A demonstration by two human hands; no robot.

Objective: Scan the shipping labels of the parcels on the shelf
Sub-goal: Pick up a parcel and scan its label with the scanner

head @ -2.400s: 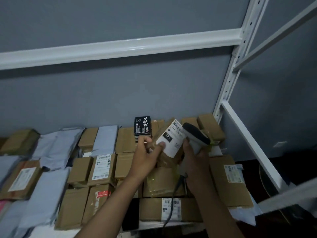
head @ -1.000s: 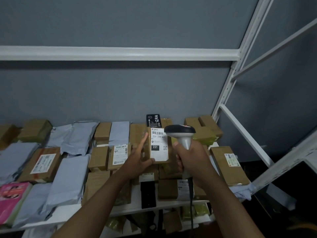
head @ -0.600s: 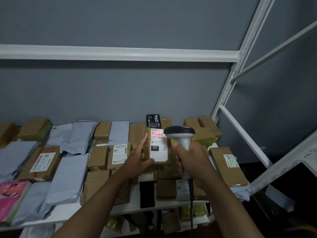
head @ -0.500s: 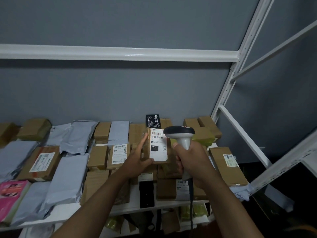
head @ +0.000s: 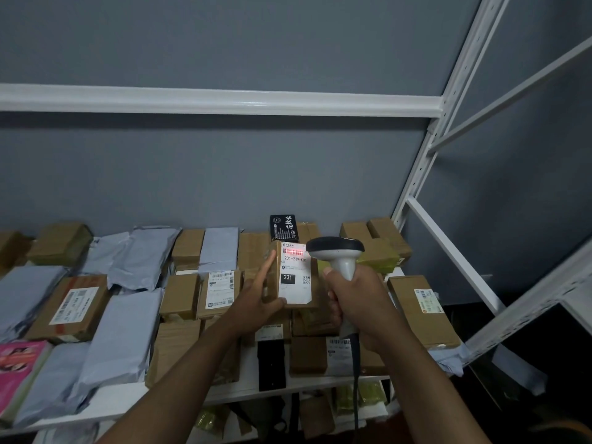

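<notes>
The left hand (head: 256, 302) props the parcel (head: 290, 277) upright, index finger straight and thumb under it, while the right hand (head: 355, 299), fingers wrapped round the scanner (head: 336, 254), does best holding its red line level across the label (head: 296, 272) barcode.

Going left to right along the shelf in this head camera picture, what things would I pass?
Pink printed packet → brown box with white label → left hand → held brown parcel with label 231 → grey handheld scanner in the right hand → long brown box.

Both forearms extended, left grip (head: 256, 302) splayed, right grip (head: 355, 299) clenched
</notes>
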